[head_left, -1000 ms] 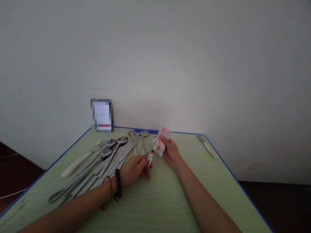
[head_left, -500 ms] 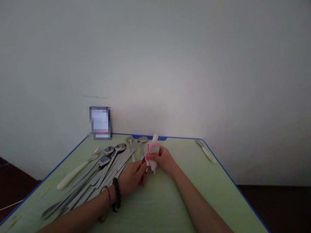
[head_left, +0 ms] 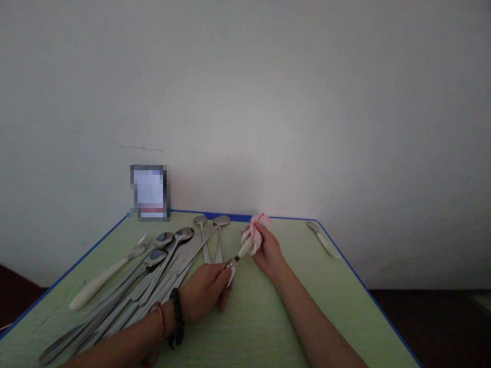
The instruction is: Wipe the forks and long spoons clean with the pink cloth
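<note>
Between my hands is a fork (head_left: pixel 244 249) with a cream handle and a metal head. My left hand (head_left: pixel 207 286), with bracelets at its wrist, is closed on the metal head, and some tines show past the thumb. My right hand (head_left: pixel 268 250) grips a crumpled pink and white cloth (head_left: pixel 256 230) wrapped round the far end of the handle. Left of my hands lies a bunch of metal cutlery, with spoons (head_left: pixel 184 234) and long flat knives (head_left: pixel 195 250). A cream-handled fork (head_left: pixel 103 276) lies at the outer left of the bunch.
Another cream-handled fork (head_left: pixel 324 240) rests near the right edge of the green table (head_left: pixel 253 327), which has a blue rim. A blurred-out device with a lit screen (head_left: pixel 150 193) stands at the back left against the pale wall (head_left: pixel 245 112).
The cloth has slid away from the metal head towards the handle's far end, moving up and right with my right hand. The fork's head and neck now show. The view has shifted slightly.
</note>
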### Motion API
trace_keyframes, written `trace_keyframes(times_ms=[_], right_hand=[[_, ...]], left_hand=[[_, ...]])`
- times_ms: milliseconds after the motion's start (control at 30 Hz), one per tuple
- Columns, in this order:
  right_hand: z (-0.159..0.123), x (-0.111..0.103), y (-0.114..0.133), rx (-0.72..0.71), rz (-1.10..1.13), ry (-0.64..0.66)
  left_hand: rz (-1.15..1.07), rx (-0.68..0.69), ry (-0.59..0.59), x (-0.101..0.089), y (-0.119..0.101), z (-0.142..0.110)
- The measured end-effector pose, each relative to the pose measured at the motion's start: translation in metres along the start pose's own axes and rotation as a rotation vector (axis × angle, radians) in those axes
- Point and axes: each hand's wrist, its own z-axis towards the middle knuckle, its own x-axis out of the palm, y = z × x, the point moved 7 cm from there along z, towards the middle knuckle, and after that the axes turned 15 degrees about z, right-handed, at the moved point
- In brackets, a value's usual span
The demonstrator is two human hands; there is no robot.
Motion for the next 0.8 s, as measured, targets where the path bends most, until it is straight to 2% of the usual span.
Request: trace_keyframes(times_ms=[167,400,800], right_hand=[[0.002,0.002,0.001,-0.021,-0.02,0.058],[0.0,0.005,-0.002,-0.006,-0.086,0.095],[-0.002,0.004,-0.005,-0.018,-0.151,0.088]], left_hand=[[-0.281,-0.137,-0.058,0.001,0.012,0.004],[-0.417,-0.229,-0.108,-0.005,0.023,0.007],[-0.62,-0.188,-0.225,-0.014,0.02,0.008]])
